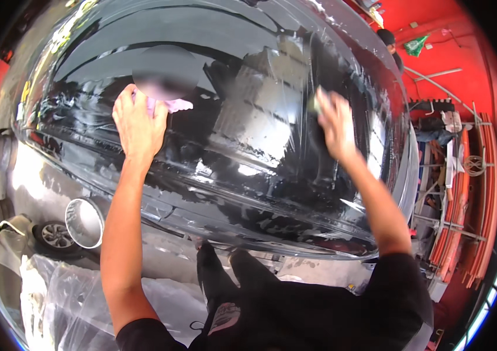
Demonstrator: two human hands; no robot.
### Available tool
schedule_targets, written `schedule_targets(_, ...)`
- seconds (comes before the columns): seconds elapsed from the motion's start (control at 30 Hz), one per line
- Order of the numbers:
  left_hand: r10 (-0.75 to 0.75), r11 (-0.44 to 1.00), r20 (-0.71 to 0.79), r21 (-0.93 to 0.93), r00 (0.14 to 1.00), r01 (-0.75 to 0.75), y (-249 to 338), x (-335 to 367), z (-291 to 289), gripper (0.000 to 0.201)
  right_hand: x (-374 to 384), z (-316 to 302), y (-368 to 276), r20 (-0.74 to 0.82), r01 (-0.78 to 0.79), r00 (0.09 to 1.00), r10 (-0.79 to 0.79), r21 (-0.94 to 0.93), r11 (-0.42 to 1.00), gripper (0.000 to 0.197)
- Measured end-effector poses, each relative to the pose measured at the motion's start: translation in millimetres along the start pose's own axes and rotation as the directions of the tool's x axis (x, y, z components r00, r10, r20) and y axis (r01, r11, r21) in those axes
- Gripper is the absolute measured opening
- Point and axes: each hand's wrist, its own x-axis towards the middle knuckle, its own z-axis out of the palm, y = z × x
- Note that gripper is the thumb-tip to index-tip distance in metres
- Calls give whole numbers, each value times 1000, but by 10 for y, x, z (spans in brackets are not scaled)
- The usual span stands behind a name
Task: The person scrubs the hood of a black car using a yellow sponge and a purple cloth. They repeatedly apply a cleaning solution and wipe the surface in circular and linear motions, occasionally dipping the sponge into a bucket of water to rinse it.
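Observation:
A glossy black car panel (193, 131) fills the middle of the view, wet in patches, with clear film (348, 70) wrinkled along its right side. My left hand (138, 123) is closed on a pink cloth (179, 106) and rests on the panel's left half. The cloth bunches under the fingers, and one frilled edge sticks out to the right. Over the right half, my right hand (337, 123) is smeared by motion. Its fingers close on a small pale yellow-green piece (317, 104), too blurred to name, at or near the panel surface.
A white bucket (85, 222) stands left of my left forearm. Beyond it are a car wheel (57, 235) and clear plastic sheeting (73, 298). On the right, a rack holds long orange-red lengths (456, 205) by a red wall (435, 52). Another person (386, 38) is partly visible at the far right.

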Motion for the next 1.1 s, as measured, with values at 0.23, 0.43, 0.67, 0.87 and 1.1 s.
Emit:
schedule_targets(0.23,11,999,40,-46,999,-9,104,80,13,45,108,-78,820,-80,199,977,-198,-1,980,55)
schedule_targets(0.43,32,996,65,-87,997,-27,190,120,95,42,843,294,1902,-135,-147,983,125,-165,975,56)
schedule_targets(0.67,18,999,18,-31,1000,-18,163,113,92,43,-1197,-706,13,194,72,976,-102,158,985,62)
schedule_targets(0.87,62,993,20,-100,998,-60,330,177,160,40,1394,339,1887,-167,-70,986,32,-227,971,51)
schedule_targets(1.1,-23,1000,27,8,999,23,88,42,-22,41,70,12,-106,0,64,998,-64,89,994,58)
